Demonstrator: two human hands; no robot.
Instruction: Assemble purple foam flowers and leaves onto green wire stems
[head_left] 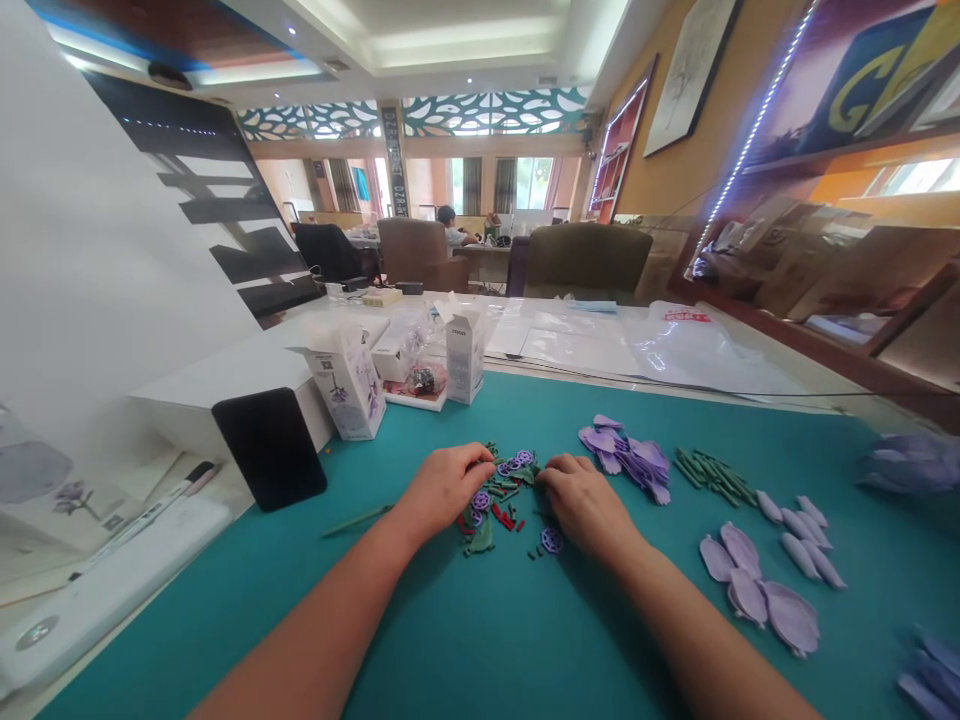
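Observation:
My left hand point(448, 487) is at the left side of a pile of small plastic parts, thumb and fingers drawn together; whatever may be between the fingertips is hidden. Across the pile, my right hand point(589, 502) has its fingers curled down beside a dark green leaf-shaped piece point(525, 474), and its fingertips are hard to see. Between the hands lie purple spoked discs point(480, 503), small red pieces point(502, 517) and short green pieces. A green leaf piece point(480, 538) rests at the near edge, and another purple disc point(551, 541) lies under my right wrist.
Purple petals point(626, 458), green sticks point(714, 476), pale lilac pods point(804, 540) and larger lilac petals point(791, 617) are grouped on the right of the green mat point(465, 640). Opened boxes point(349, 385) and a black tablet-like slab point(270, 450) stand at the left. A person sits far back.

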